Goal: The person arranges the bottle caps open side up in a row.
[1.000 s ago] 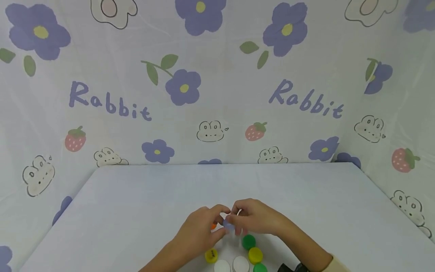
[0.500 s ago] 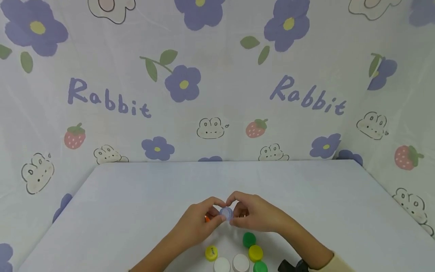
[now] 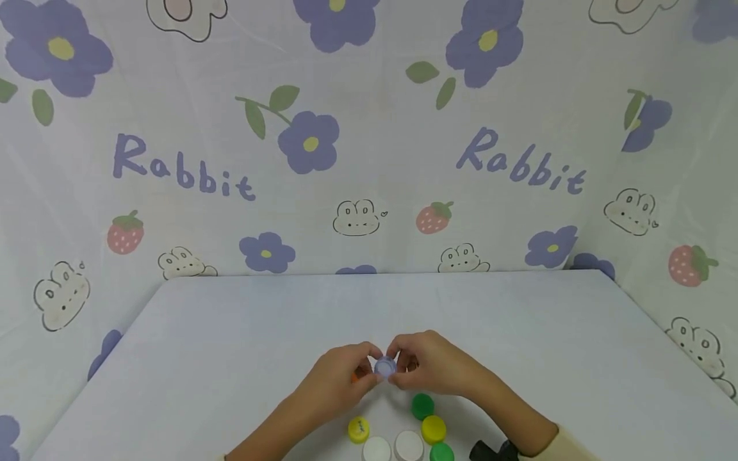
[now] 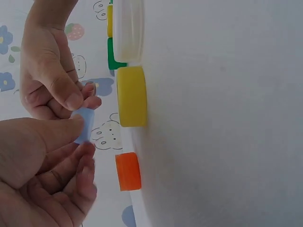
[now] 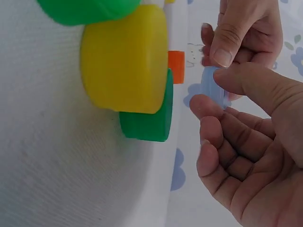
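I pinch a pale blue cap above the white table, thumb and fingers of my left hand on one side, those of my right hand on the other. My grip seems to hide part of its rim. An orange cap sits near my left hand, a green cap near my right.

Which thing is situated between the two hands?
A pale blue cap, held by the left hand and the right hand; the head view shows it.

A round, pale-blue, translucent plastic cap is pinched between both hands. It is raised above the counter, flat face upward.
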Tool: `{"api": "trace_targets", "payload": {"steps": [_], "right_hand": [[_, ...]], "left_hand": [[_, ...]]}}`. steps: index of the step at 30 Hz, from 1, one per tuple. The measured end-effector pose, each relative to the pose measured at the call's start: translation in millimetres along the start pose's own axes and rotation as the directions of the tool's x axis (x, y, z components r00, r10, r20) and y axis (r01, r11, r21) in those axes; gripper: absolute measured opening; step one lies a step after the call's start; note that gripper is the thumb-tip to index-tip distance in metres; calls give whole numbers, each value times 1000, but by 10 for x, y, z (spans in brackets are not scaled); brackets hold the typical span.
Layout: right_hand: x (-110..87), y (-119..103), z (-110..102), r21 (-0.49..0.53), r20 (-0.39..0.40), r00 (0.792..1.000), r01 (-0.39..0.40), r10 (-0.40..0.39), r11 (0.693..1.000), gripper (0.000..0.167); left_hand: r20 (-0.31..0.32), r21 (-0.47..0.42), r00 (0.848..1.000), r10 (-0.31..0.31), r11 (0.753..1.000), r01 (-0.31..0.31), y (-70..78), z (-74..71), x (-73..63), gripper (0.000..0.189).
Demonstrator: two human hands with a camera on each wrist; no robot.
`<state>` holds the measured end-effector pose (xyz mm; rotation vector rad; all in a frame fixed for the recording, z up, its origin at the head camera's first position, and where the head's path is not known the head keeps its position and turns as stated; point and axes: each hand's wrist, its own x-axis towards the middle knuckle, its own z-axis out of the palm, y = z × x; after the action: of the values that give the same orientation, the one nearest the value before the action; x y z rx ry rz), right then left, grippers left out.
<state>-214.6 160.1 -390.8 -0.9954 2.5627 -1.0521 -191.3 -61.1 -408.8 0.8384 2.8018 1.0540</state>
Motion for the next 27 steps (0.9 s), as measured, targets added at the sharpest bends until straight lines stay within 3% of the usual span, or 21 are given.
{"api": "trace_targets", "payload": {"steps": [5, 10, 15, 22, 27], "right_hand": [[32, 34, 67, -22, 42, 997, -64, 65, 998, 19], [54, 51, 120, -59, 44, 994, -101, 103, 993, 21], [79, 66, 149, -90, 2, 996, -87, 87, 992, 20], [101, 70, 195, -114, -89, 988, -138, 128, 984, 17], [119, 82, 210, -112, -99, 988, -126, 115, 986, 14]], "left_hand": [[36, 180, 999, -5, 984, -2, -11, 13, 56, 24], [31, 276, 1000, 7, 961, -16, 2, 21, 61, 22], [8, 294, 1000, -17, 956, 14, 15, -4, 57, 22], [-1, 288, 1000, -23, 957, 22, -31, 2, 73, 23], [-9, 287, 1000, -30, 958, 31, -53, 11, 79, 23]]}}
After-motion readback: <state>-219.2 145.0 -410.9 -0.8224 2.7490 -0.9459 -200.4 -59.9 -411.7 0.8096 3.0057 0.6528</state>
